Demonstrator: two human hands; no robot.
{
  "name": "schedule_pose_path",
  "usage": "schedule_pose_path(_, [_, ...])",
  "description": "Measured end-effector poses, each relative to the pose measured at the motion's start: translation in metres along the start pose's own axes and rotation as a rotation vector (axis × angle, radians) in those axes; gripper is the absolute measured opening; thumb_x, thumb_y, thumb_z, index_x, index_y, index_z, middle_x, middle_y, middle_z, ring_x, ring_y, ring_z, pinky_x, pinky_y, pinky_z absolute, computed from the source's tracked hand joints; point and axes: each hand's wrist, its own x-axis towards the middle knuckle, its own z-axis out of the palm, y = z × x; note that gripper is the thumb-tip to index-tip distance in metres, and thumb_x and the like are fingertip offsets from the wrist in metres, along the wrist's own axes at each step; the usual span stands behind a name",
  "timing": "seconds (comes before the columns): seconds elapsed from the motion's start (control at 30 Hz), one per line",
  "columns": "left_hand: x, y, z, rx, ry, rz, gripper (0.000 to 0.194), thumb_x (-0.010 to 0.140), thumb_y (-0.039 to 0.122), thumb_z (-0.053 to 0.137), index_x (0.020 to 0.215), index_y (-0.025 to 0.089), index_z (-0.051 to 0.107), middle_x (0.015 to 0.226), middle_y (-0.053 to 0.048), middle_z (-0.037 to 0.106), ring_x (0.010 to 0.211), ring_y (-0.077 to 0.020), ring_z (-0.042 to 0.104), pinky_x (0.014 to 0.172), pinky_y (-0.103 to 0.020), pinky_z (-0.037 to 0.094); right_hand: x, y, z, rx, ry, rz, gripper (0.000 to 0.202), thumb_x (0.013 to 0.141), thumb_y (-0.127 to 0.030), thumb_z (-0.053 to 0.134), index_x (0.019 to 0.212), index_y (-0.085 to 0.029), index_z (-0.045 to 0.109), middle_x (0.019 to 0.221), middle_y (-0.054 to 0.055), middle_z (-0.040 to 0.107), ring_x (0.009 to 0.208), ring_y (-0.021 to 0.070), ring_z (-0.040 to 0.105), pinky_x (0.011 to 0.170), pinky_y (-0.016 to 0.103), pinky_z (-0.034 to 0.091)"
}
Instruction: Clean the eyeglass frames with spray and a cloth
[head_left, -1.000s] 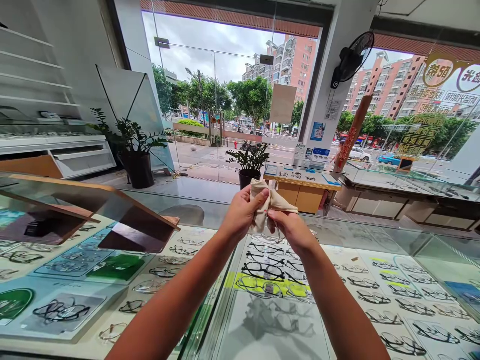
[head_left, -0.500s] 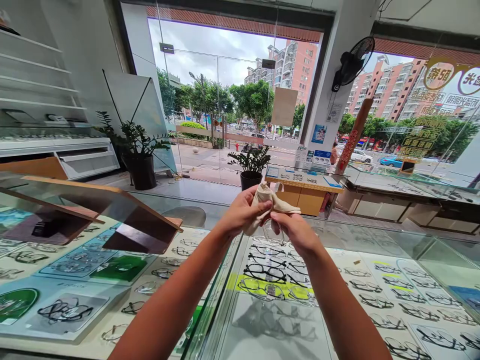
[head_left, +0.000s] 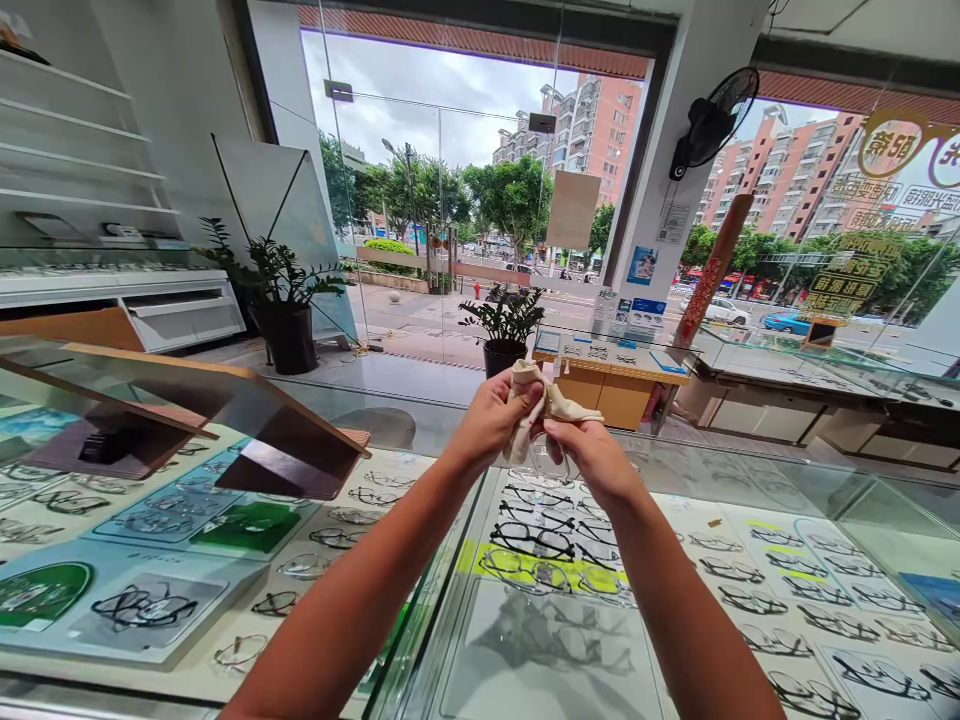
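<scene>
So a huge shop window (head_left: 450, 130) is filling the background, trees and pinkish apartment blocks showing through. Closer in, a long glass-topped surface (head_left: 525, 680) is stretching across, rows of eyeglass frames (head_left: 534, 542) sitting under it. Above that, the left hand (head_left: 491, 420) is pinching a cloth (head_left: 525, 410), thumb on top, and the right hand (head_left: 592, 455) is pinching its lower right part. The cloth's looking cream, soft and crumpled, one corner poking rightward. Thin, clear-looking glasses (head_left: 551, 462) are peeking out beneath, mostly hidden.
</scene>
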Motion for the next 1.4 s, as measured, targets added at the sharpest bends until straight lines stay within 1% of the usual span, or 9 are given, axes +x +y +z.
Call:
schedule_pose_path(0.13, [0.004,-0.006,0.001,-0.018,0.085,-0.057,0.058,0.076,0.07,0.084,0.083,0.017,0.061,0.064,0.001,0.063,0.049,-0.0096,0.054,0.047,-0.022,0.046,0.002,0.004,0.002,0.019,0.025,0.027,0.029,0.078,-0.045,0.082,0.092,-0.02,0.078,0.084,0.003,0.068,0.066,0.0139,0.043,0.061,0.031,0.036])
schedule_pose_path(0.47, [0.007,0.023,-0.038,-0.031,-0.054,-0.301,0.058,0.077,0.069,0.084,0.092,0.014,0.075,0.083,-0.011,0.077,0.071,-0.0207,0.072,0.064,-0.03,0.059,-0.029,-0.041,-0.01,-0.172,-0.025,-0.107,0.028,0.095,-0.048,0.07,0.095,-0.022,0.079,0.099,0.008,0.077,0.07,0.0165,0.047,0.07,0.034,0.041])
schedule_pose_path(0.7, [0.005,0.019,-0.06,0.017,-0.232,-0.485,0.056,0.083,0.067,0.079,0.089,0.012,0.079,0.086,-0.015,0.079,0.071,-0.0202,0.073,0.066,-0.028,0.059,-0.047,-0.07,-0.018,-1.218,-0.073,-0.452,0.023,0.108,-0.033,0.054,0.116,-0.022,0.074,0.119,0.011,0.078,0.108,0.028,0.062,0.092,0.043,0.043])
schedule_pose_path(0.83, [0.002,0.013,-0.054,0.015,-0.339,-0.519,0.048,0.078,0.06,0.087,0.086,0.013,0.081,0.082,-0.012,0.078,0.066,-0.0167,0.068,0.062,-0.025,0.054,-0.045,-0.075,-0.016,-1.831,-0.207,-0.593,0.02,0.107,-0.022,0.056,0.116,-0.02,0.073,0.121,0.01,0.079,0.106,0.0289,0.062,0.09,0.045,0.04])
schedule_pose_path(1.1, [0.0,0.001,-0.033,0.075,-0.523,-0.614,0.045,0.074,0.051,0.093,0.082,0.01,0.075,0.07,-0.004,0.069,0.058,-0.0107,0.056,0.054,-0.022,0.041,-0.042,-0.073,-0.008,-2.177,-0.338,-0.806,0.027,0.105,-0.013,0.054,0.125,-0.014,0.072,0.129,0.012,0.077,0.119,0.031,0.062,0.104,0.046,0.039])
schedule_pose_path(1.2, [0.003,-0.01,-0.029,0.006,-0.516,-0.558,0.043,0.073,0.045,0.095,0.085,0.009,0.074,0.074,-0.005,0.069,0.062,-0.0108,0.058,0.057,-0.021,0.043,-0.044,-0.073,-0.009,-2.115,-0.245,-0.882,0.034,0.105,-0.015,0.056,0.136,-0.014,0.069,0.141,0.012,0.073,0.13,0.032,0.058,0.11,0.046,0.039])
schedule_pose_path(1.27, [0.005,-0.016,-0.026,-0.058,-0.454,-0.485,0.044,0.072,0.044,0.096,0.09,0.009,0.075,0.079,-0.006,0.071,0.065,-0.0111,0.061,0.06,-0.021,0.045,-0.047,-0.071,-0.01,-1.965,-0.017,-0.912,0.035,0.104,-0.016,0.057,0.137,-0.017,0.069,0.139,0.013,0.073,0.129,0.0316,0.059,0.107,0.046,0.041])
schedule_pose_path(1.33, [0.006,-0.019,-0.022,-0.098,-0.392,-0.42,0.048,0.071,0.044,0.097,0.094,0.009,0.075,0.081,-0.007,0.072,0.066,-0.0114,0.062,0.063,-0.021,0.047,-0.046,-0.065,-0.012,-1.691,0.304,-0.823,0.025,0.104,-0.02,0.058,0.122,-0.019,0.074,0.119,0.013,0.078,0.11,0.03,0.064,0.097,0.045,0.045])
schedule_pose_path(1.4, [0.006,-0.02,-0.017,-0.115,-0.348,-0.366,0.05,0.068,0.045,0.098,0.096,0.009,0.076,0.081,-0.007,0.073,0.065,-0.0118,0.063,0.063,-0.022,0.048,-0.039,-0.055,-0.014,-1.317,0.48,-0.606,0.02,0.102,-0.029,0.06,0.106,-0.019,0.077,0.099,0.011,0.078,0.09,0.0263,0.064,0.084,0.042,0.048])
